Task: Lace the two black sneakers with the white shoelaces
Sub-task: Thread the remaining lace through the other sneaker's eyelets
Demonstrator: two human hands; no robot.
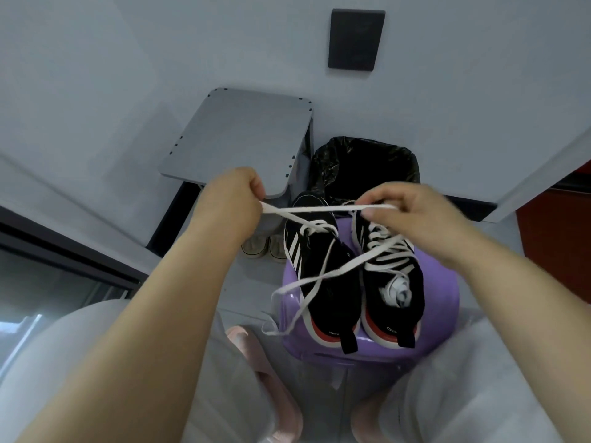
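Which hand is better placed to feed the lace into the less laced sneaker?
Probably left: the left hand grips the lace running to that sneaker; the right hand hovers over the other sneaker.

The toe of the right-hand sneaker [395, 282] is covered by the right hand [412, 219]. One end of the white shoelace [319, 208] is concealed inside the left hand [230, 199]. The pale shoes [265, 247] are only partly seen under the grey table [240, 139].
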